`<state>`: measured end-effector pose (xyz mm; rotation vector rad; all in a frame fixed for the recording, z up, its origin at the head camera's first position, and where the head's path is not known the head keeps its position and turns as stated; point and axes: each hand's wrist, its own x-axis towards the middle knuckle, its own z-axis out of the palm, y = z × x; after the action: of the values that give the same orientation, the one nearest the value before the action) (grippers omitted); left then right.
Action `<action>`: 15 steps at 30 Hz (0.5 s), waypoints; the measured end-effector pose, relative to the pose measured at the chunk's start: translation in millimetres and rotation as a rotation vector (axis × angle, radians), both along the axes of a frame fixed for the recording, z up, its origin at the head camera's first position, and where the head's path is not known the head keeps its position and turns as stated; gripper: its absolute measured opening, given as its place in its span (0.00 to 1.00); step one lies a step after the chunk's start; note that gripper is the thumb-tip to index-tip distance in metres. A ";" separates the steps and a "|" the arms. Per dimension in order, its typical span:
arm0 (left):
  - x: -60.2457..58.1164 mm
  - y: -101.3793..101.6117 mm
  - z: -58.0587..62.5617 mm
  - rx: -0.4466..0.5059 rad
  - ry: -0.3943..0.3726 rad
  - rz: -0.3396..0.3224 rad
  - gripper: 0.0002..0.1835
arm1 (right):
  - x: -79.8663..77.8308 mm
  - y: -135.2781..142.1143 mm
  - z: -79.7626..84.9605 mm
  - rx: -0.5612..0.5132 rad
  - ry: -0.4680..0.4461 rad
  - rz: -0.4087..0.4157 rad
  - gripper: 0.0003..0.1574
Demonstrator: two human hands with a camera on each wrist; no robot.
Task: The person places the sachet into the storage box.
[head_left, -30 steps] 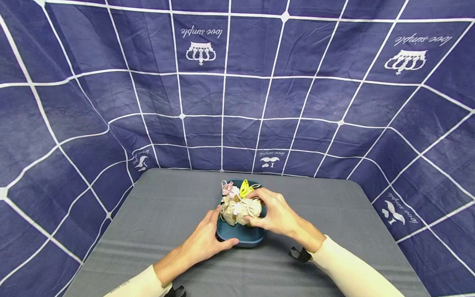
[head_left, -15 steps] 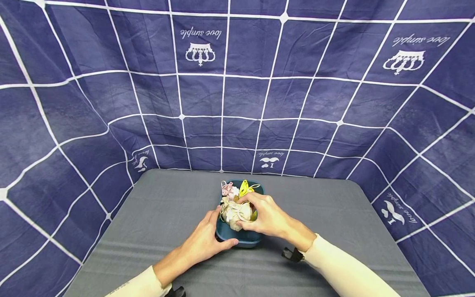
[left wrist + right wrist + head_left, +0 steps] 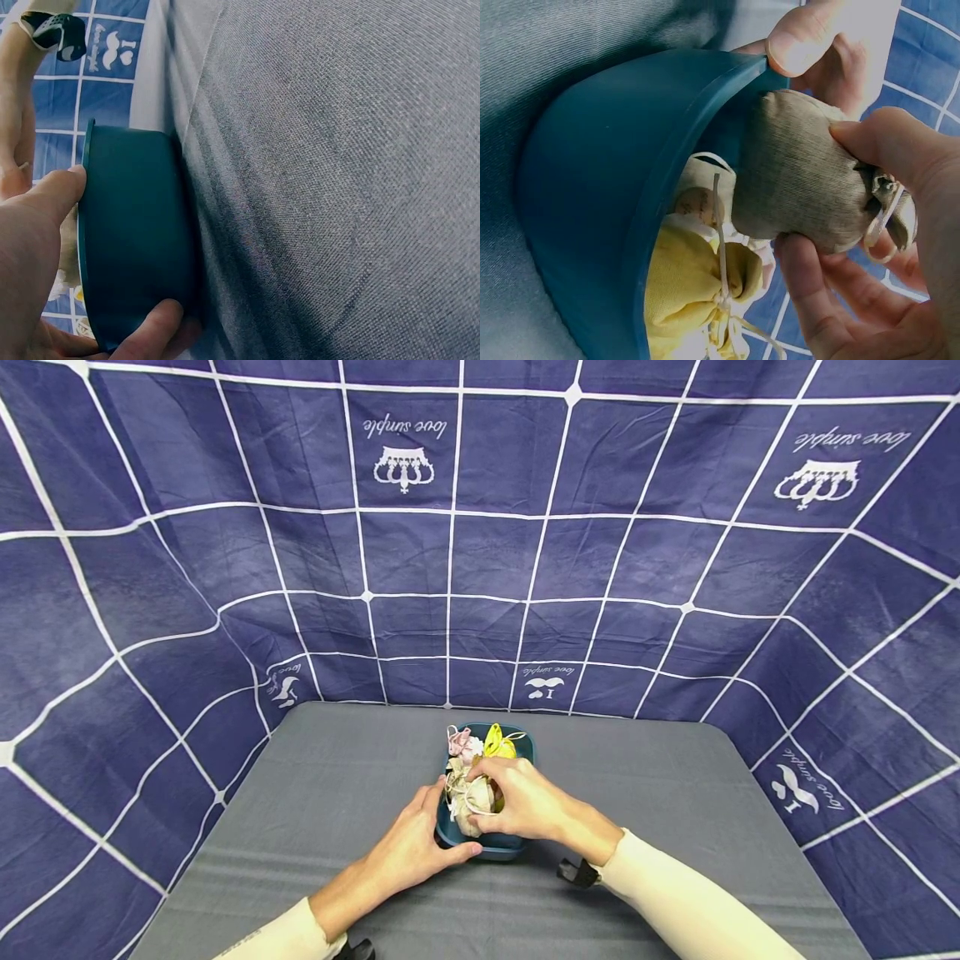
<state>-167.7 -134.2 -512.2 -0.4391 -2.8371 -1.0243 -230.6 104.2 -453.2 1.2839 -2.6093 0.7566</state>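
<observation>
A small beige drawstring pouch (image 3: 795,172) is pinched between the thumb and fingers of my right hand (image 3: 528,802), held over the near part of a teal plastic bin (image 3: 592,180). Its tied neck and pale cord lie toward my palm. My left hand (image 3: 420,839) grips the bin's left side, thumb on the near rim and fingers along the wall, as the left wrist view shows. Inside the bin are a yellow pouch (image 3: 679,281) tied with a cord, a pink pouch (image 3: 459,743) at the far left, and another pale pouch (image 3: 705,176), partly hidden by the held one.
The bin stands on a grey cloth-covered table (image 3: 337,768). Behind and at both sides hangs a dark blue cloth (image 3: 495,560) with a white grid. A black strap mount (image 3: 577,872) sits at my right wrist.
My right hand has moved left and slightly toward me, carrying the beige pouch across the bin. My left hand and the bin have stayed put.
</observation>
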 end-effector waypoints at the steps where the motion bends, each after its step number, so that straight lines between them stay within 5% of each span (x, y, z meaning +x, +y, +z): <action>1: 0.0 0.2 -0.1 0.001 0.001 0.001 0.69 | -0.2 -0.8 -0.3 0.007 0.000 0.003 0.30; 9: 0.4 1.4 -0.2 0.006 0.000 0.001 0.69 | 1.0 -1.8 2.0 -0.008 -0.154 0.038 0.37; 15: 0.3 1.4 0.2 0.003 -0.005 0.005 0.69 | 0.3 3.7 -0.2 -0.011 -0.084 0.020 0.34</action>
<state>-167.5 -132.8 -512.0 -0.4291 -2.8389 -1.0301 -230.3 107.8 -453.4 1.3050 -2.6572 0.8451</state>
